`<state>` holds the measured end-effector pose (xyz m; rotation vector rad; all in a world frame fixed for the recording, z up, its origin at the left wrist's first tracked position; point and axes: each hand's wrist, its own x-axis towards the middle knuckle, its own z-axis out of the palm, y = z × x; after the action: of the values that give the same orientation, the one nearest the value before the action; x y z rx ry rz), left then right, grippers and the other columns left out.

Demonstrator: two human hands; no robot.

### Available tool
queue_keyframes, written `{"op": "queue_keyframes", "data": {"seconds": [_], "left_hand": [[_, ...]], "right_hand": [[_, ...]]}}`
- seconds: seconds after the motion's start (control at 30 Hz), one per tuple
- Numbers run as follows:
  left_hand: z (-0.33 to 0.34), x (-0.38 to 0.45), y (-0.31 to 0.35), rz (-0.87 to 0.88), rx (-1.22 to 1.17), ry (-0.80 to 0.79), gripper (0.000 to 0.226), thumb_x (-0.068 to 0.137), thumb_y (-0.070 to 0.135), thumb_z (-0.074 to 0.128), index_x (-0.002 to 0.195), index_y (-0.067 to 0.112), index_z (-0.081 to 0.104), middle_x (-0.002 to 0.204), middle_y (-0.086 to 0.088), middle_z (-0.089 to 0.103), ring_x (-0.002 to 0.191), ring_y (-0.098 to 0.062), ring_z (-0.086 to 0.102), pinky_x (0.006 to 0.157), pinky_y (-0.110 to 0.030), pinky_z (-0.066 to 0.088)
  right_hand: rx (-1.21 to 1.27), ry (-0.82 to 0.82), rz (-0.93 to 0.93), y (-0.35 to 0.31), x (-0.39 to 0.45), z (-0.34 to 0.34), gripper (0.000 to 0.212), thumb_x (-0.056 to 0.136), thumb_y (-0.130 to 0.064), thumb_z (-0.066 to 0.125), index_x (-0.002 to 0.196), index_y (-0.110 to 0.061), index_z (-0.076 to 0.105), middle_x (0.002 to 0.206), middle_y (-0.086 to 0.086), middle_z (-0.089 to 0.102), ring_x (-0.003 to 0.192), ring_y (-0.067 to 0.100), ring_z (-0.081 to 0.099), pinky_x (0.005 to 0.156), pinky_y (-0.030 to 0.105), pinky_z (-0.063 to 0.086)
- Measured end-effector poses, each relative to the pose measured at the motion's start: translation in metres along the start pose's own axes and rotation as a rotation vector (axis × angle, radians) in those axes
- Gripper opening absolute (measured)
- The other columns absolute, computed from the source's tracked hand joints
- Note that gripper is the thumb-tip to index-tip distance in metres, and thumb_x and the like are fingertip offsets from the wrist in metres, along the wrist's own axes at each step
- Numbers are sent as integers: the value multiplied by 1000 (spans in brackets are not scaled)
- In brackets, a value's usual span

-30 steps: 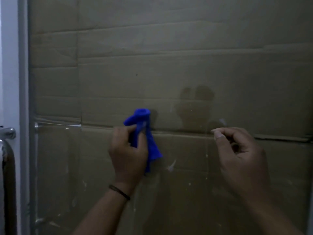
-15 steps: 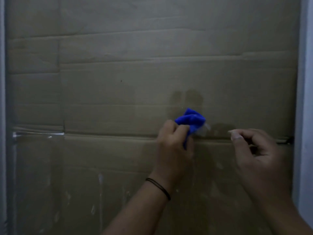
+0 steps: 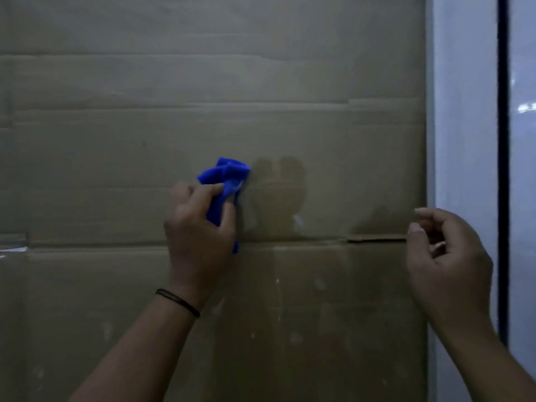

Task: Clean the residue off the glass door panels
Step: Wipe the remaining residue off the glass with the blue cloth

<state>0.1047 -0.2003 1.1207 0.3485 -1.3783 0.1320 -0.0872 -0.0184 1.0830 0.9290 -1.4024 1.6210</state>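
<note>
Brown cardboard (image 3: 116, 140) fills the view behind the glass door panel (image 3: 333, 300), whose lower half carries pale specks and smears. My left hand (image 3: 200, 236), a thin black band (image 3: 178, 301) on its wrist, grips a bunched blue cloth (image 3: 224, 177) and holds it against the glass near the middle of the panel, the cloth sticking out above my fingers. Just right of it a faint hand-shaped reflection shows on the glass. My right hand (image 3: 443, 256) hangs near the panel's right edge, fingers loosely curled around nothing, thumb and forefinger apart. Beyond it stands the pale door frame (image 3: 464, 140) with a dark vertical strip (image 3: 503, 169).
</note>
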Motion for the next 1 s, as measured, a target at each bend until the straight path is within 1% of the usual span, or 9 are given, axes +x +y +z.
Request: {"op": "queue_keyframes", "data": {"seconds": [0.13, 0.23, 0.33, 0.43, 0.5, 0.6, 0.67, 0.8, 1.0], "left_hand": [[30, -26, 34, 162, -79, -51, 15, 73, -6, 73, 87, 0, 70, 75, -7, 46, 68, -14, 42, 64, -17, 30], [48, -45, 61, 208, -149, -117, 4, 76, -5, 68, 77, -1, 69, 69, -11, 46, 62, -22, 44, 56, -33, 41], [57, -61, 84, 239, -190, -223, 10, 76, -7, 67, 68, -1, 64, 67, -12, 46, 59, -25, 45, 52, -40, 42], [50, -63, 87, 253, -219, -277, 8, 75, -6, 71, 71, -1, 65, 69, -12, 49, 62, -24, 46, 54, -38, 43], [39, -50, 76, 250, -215, -198, 5, 76, -2, 72, 80, -1, 68, 72, -13, 52, 68, -20, 46, 61, -29, 42], [26, -13, 52, 212, -85, -64, 9, 78, 0, 69, 87, -2, 69, 75, -16, 53, 70, -16, 43, 62, -18, 28], [26, 4, 42, 208, -7, -74, 11, 77, -1, 71, 88, -3, 68, 75, -17, 53, 68, -14, 41, 61, -17, 23], [45, -12, 57, 274, -68, -161, 6, 79, 2, 68, 84, -2, 68, 71, -15, 49, 65, -16, 38, 58, -22, 25], [87, -72, 116, 428, -224, -337, 21, 86, 5, 59, 67, 0, 63, 65, -11, 47, 56, -22, 42, 49, -36, 38]], "right_hand": [[-90, 60, 69, 30, 9, -14, 23, 93, -10, 48, 114, -8, 58, 106, 13, 60, 87, 17, 51, 76, 28, 37], [-92, 65, 76, 36, 9, -16, 22, 94, -12, 48, 114, -9, 56, 107, 15, 60, 87, 17, 51, 75, 28, 37], [-80, 52, 48, 32, 6, -15, 31, 89, -20, 45, 114, -5, 56, 103, 15, 57, 86, 19, 51, 75, 27, 37], [-73, 40, 61, 32, 5, -17, 23, 92, -12, 50, 113, -5, 56, 106, 14, 56, 87, 15, 50, 75, 24, 36], [-55, 22, 84, 34, 6, -19, 21, 92, -9, 50, 112, -8, 57, 106, 11, 57, 87, 12, 49, 74, 22, 35], [23, -16, 138, 37, 8, -23, 17, 94, -13, 49, 109, -16, 55, 104, 4, 58, 83, 13, 52, 67, 21, 37], [83, -35, 181, 39, 9, -26, 12, 95, -15, 49, 104, -21, 54, 97, 1, 59, 78, 9, 54, 64, 19, 40], [155, -55, 211, 42, 12, -30, 16, 93, -10, 49, 90, -26, 52, 90, -3, 59, 74, -4, 53, 58, 6, 39], [189, -126, 224, 45, 14, -35, 20, 90, -6, 48, 87, -25, 51, 87, -4, 58, 76, 2, 54, 63, 8, 42]]}}
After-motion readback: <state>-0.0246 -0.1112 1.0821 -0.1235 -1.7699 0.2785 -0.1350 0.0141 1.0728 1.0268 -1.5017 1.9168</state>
